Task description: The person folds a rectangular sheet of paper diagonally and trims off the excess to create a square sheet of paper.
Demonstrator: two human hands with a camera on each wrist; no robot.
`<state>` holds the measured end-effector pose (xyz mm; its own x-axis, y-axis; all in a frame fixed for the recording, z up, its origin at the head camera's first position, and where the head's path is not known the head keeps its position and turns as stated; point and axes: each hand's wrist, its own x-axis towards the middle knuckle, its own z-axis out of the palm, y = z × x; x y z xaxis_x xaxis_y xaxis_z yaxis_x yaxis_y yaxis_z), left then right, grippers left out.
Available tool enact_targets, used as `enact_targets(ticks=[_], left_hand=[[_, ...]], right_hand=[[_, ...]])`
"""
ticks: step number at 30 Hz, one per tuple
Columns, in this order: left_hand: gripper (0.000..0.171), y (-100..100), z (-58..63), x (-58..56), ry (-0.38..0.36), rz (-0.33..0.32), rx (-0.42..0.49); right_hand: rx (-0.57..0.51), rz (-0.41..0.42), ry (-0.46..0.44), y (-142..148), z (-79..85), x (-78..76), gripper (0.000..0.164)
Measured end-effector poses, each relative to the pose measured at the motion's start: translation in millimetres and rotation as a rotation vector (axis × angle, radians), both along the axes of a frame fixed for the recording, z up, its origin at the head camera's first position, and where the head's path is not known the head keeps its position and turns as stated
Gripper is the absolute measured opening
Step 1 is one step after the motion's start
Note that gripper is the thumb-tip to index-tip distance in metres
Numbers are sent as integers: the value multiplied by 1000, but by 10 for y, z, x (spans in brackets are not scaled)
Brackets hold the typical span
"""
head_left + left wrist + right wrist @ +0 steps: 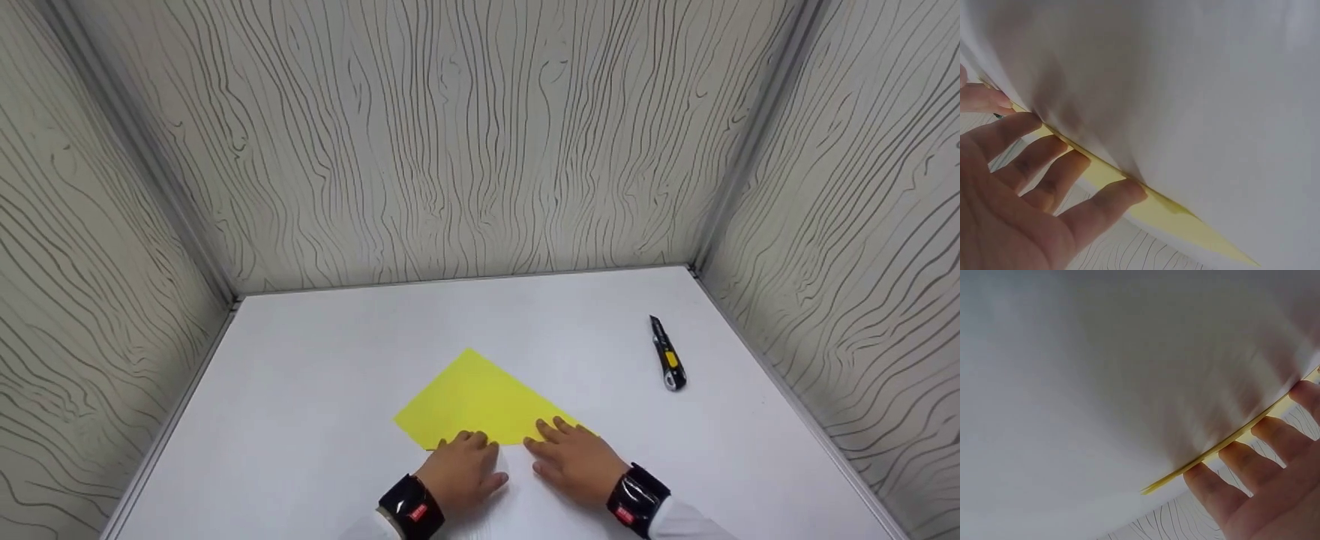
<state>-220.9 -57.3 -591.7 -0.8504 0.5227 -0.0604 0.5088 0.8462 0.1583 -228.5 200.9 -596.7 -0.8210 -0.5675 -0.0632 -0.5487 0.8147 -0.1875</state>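
A folded sheet of yellow paper (480, 397) lies on the white table, one corner pointing away from me and its folded edge toward me. My left hand (461, 472) rests fingertips on that near edge, left of the middle. On the right part of the same edge, my right hand (577, 461) presses with spread fingers. The left wrist view shows the left fingers (1114, 197) lying along the paper's edge, with a bit of the other hand beyond. In the right wrist view the right fingers (1213, 489) line up on the thin yellow fold (1224, 441).
A black and yellow utility knife (669, 356) lies at the right side of the table (315, 360). Panels with a wood-grain line pattern (465, 150) enclose the table at the back and both sides.
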Motion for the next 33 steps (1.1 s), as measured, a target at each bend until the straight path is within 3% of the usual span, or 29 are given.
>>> enact_targets(ticks=[5, 9, 15, 22, 33], left_hand=[[55, -5, -29, 12, 38, 39, -13], [58, -24, -49, 24, 26, 74, -16], [59, -50, -16, 10, 22, 40, -23], [60, -42, 33, -14, -5, 53, -39], [63, -81, 57, -5, 37, -2, -37]], right_hand=[[-9, -14, -30, -24, 33, 6, 49], [-14, -28, -48, -37, 43, 2, 49], [-3, -31, -46, -27, 28, -6, 50], [0, -16, -50, -4, -1, -9, 52], [-7, -11, -32, 5, 49, 17, 50]])
